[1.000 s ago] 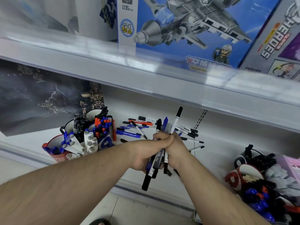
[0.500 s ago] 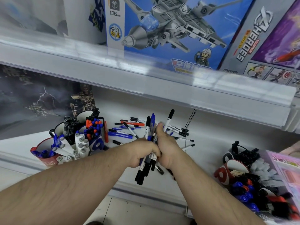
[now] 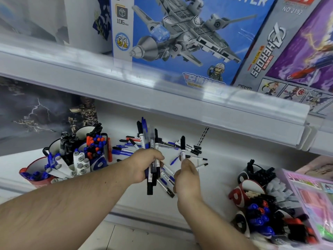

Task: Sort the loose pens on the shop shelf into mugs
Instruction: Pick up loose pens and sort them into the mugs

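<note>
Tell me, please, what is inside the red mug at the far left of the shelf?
The red mug holds blue-capped pens along its front rim, with white markers leaning across it. Its bottom and the pens' lower ends are hidden by its wall.

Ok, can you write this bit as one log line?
left hand: grips pen bundle | right hand: pinches one black pen | loose pens: on shelf

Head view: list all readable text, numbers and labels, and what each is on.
"106 pcs", "6+", "61": white side strip of the blue jet building-block box.
"SUPER HEROES", "NO.2192": grey and purple toy box on the upper shelf.
Yellow-and-blue characters at the blue box's bottom edge: blurred, unreadable.
Print on the pens gripped by the left hand and on the black-capped pen pinched by the right hand: too small.
</note>
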{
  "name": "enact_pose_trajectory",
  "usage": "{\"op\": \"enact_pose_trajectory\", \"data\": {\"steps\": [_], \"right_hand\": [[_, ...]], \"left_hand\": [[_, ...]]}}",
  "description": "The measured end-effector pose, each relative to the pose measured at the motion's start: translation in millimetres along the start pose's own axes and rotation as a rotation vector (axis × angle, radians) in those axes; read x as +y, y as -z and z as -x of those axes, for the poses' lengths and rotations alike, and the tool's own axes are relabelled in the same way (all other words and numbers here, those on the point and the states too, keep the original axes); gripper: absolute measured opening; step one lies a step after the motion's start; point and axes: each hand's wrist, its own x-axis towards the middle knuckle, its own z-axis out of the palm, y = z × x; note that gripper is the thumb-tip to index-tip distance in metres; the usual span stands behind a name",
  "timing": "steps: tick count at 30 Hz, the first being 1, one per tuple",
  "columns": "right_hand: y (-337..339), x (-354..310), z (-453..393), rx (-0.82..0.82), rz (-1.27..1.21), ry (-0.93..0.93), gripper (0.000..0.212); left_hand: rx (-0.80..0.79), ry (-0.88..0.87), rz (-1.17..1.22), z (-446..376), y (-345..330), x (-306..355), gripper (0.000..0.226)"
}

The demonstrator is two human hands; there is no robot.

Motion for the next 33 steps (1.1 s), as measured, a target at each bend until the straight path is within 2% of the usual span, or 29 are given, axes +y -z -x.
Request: {"op": "enact_pose_trajectory", "data": {"steps": [4,7,9,10,11,12,14,15,17,19,23,27,29,31,33], "right_hand": [[-5,8,22,-0.103,0.261,0.280,0.041],[3,4,23,-0.151,0.514,0.417,0.048],[9,0,24,-0.141,0.502,0.417,0.050],[11,-1,25,-0.082,0.370,0.345,0.050],[13,-3,27,-0.003,0.142,0.191,0.045],[15,-5,32,0.045,-0.096,-0.056,0.039],[16,-4,41,-0.058,-0.449,-0.492,0.050],[16,-4,47,-0.136,-0.580,-0.594,0.057],[14,-11,53,-0.194,-0.803,-0.612,0.054],[15,-21,52,-0.143,-0.896,-0.568,0.042],[15,-12,47,-0.151,-0.740,-0.452,0.030],[18,-1,53,-0.222,-0.641,-0.413,0.038],[21,1,56,-0.252,-0.516,-0.399,0.043],[27,1,54,-0.182,-0.312,-0.377,0.051],[36,-5,47,0.023,-0.167,-0.267,0.048]], "left_hand": [[-0.118,0.016,0.084,8,-11,0,0.009],[-0.074,-0.047,0.107,12,-17,-1,0.018],[-0.022,-0.103,0.133,15,-17,2,0.023],[0.006,-0.134,0.152,15,-18,4,0.031],[0.038,-0.173,0.148,16,-19,6,0.040],[0.073,-0.215,0.131,17,-20,7,0.044],[0.111,-0.310,0.107,24,-28,4,0.031],[0.108,-0.352,0.084,31,-34,1,0.022],[0.104,-0.417,0.033,40,-47,-9,0.020],[0.094,-0.445,0.014,48,-56,-18,0.022],[0.076,-0.467,-0.037,50,-58,-28,0.016],[0.016,-0.468,-0.065,55,-57,-36,0.018],[-0.014,-0.463,-0.091,55,-53,-36,0.019],[-0.026,-0.466,-0.164,52,-46,-35,0.020],[-0.038,-0.474,-0.317,50,-36,-35,0.021]]}}
